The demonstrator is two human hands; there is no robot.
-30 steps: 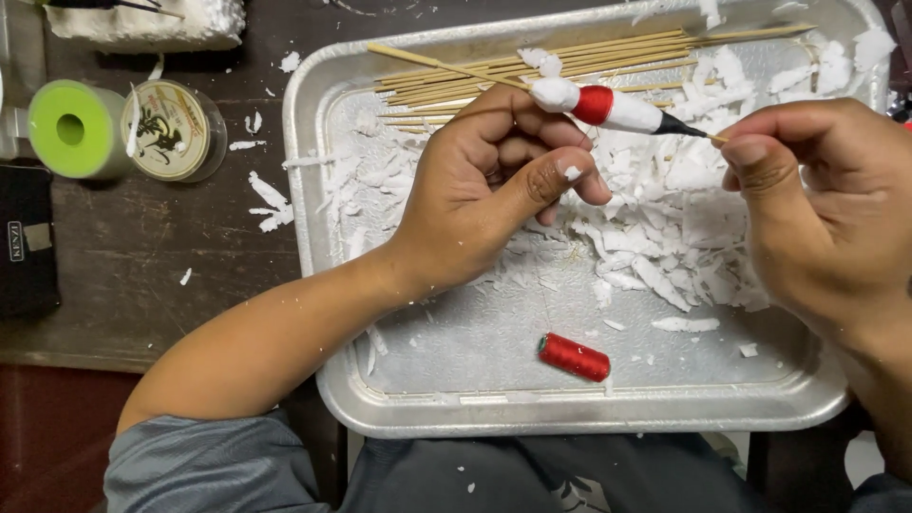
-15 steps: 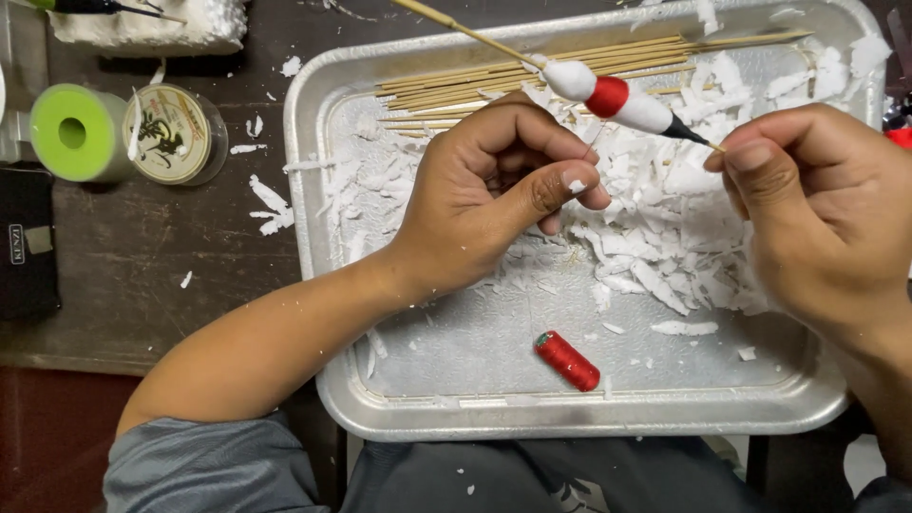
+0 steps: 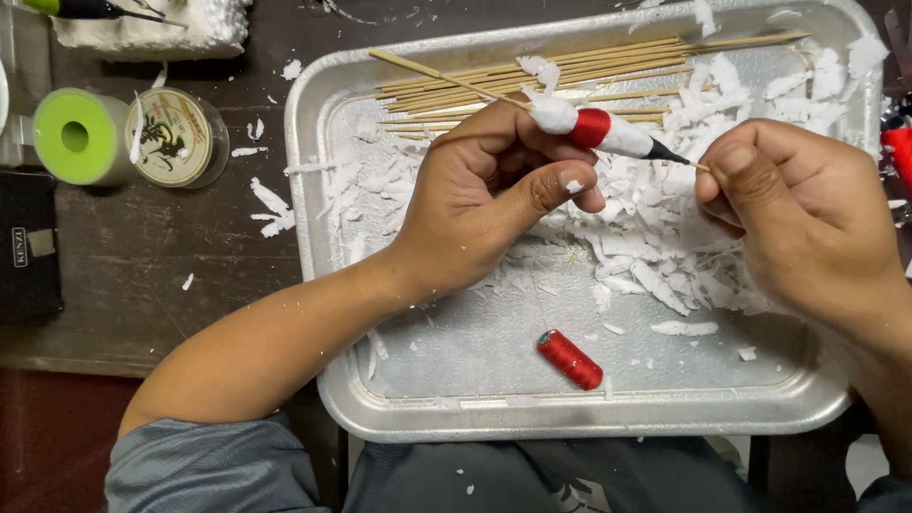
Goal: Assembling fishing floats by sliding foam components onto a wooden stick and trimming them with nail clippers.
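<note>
My left hand (image 3: 494, 195) grips a white fishing float (image 3: 598, 128) with a red band and a black tip, mounted on a thin wooden stick. The float is held over a silver metal tray (image 3: 313, 285). My right hand (image 3: 798, 218) pinches the thin end of the stick just past the black tip. A small spool of red thread (image 3: 570, 359) lies on the tray floor, below and between both hands. White foam shavings (image 3: 655, 256) cover much of the tray under the hands.
A bundle of thin bamboo sticks (image 3: 570, 71) lies along the tray's far side. Left of the tray on the dark wooden table stand a green spool (image 3: 76, 135), a round line spool (image 3: 176, 138), a white foam block (image 3: 152, 24) and a black box (image 3: 28, 247).
The float and its stick have tilted and shifted slightly between my hands, with the long end swinging toward the far left. The red spool and tray stay put.
</note>
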